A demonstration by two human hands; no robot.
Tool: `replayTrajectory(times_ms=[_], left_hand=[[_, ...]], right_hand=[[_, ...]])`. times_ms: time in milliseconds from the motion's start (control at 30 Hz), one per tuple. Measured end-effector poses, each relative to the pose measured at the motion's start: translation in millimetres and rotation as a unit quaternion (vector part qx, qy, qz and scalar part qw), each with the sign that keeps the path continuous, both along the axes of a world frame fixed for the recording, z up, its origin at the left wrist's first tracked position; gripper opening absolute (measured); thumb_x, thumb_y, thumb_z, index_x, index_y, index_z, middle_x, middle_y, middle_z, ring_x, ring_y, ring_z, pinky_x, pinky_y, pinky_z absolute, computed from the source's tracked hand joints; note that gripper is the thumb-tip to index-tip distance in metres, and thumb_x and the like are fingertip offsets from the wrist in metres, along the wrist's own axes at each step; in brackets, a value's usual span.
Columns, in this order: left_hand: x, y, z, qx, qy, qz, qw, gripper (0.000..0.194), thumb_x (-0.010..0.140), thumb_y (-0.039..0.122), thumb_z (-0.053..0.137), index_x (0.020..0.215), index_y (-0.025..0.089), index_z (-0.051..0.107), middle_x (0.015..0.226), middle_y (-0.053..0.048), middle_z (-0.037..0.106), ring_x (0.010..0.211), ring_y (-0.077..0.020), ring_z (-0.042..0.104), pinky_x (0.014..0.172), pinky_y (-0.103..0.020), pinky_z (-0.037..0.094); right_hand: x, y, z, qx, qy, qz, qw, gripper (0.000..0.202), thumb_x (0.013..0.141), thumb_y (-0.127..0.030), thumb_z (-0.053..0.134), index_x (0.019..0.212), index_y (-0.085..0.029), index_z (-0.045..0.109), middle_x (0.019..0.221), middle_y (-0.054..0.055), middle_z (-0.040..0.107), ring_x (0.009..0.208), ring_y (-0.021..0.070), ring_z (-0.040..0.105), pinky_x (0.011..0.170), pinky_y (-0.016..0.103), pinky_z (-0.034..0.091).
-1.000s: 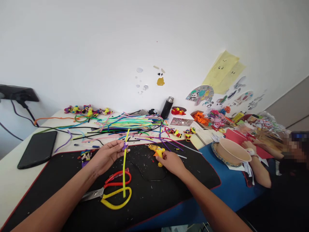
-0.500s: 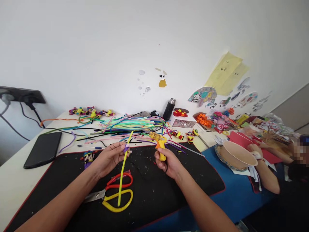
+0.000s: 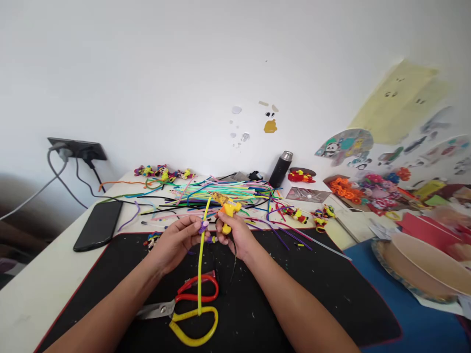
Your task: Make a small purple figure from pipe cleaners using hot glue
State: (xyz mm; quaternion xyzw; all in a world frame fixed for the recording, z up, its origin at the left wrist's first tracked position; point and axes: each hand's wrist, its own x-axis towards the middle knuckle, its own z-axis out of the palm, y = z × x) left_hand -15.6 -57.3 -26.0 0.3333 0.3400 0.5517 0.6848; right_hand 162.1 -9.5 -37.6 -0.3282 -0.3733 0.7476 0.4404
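Observation:
Between the fingertips of my left hand (image 3: 184,240) is a small purple pipe-cleaner piece (image 3: 202,227) with a pale pink tip. A long yellow pipe cleaner (image 3: 200,274) runs up and down past it, its lower end over the scissors. My right hand (image 3: 235,233) is wrapped round the handle of a yellow hot glue gun (image 3: 230,210), whose stained nozzle points up and left, close to the yellow strip's top. Below, scissors (image 3: 195,311) with one red and one yellow handle lie on the black mat (image 3: 294,294). A small figure (image 3: 152,240) is partly hidden behind my left hand.
A heap of coloured pipe cleaners (image 3: 228,189) lies by the wall. Beyond it stand a black flask (image 3: 280,169) and a white box (image 3: 308,191). A phone (image 3: 98,225) rests at left; a large bowl (image 3: 430,260) stands at right.
My right hand has brought the glue gun left, close to my left hand and the purple piece. The view has turned left, so the co-worker's arms at the right have mostly left it.

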Motion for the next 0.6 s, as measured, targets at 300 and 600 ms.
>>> replayTrajectory(times_ms=[300, 600], left_hand=[[-8, 3, 7.3, 0.09, 0.18, 0.099, 0.975, 0.033, 0.074, 0.047, 0.091, 0.082, 0.019, 0.076, 0.079, -0.003, 0.071, 0.071, -0.0178, 0.065, 0.07, -0.027, 0.055], [-10, -4, 13.0, 0.145, 0.313, 0.148, 0.927, 0.026, 0.078, 0.044, 0.087, 0.084, 0.022, 0.076, 0.081, -0.004, 0.071, 0.075, -0.0201, 0.063, 0.071, -0.028, 0.051]], right_hand=[[15, -1, -1.1, 0.079, -0.04, 0.016, 0.996, 0.051, 0.083, -0.052, 0.079, 0.115, -0.016, 0.064, 0.068, 0.0, 0.072, 0.041, 0.0123, 0.061, 0.034, 0.017, 0.033], [21, -13, 12.5, 0.111, -0.033, 0.018, 0.993, 0.054, 0.087, -0.065, 0.072, 0.101, -0.014, 0.07, 0.048, -0.007, 0.053, 0.035, 0.0112, 0.051, 0.036, 0.021, 0.034]])
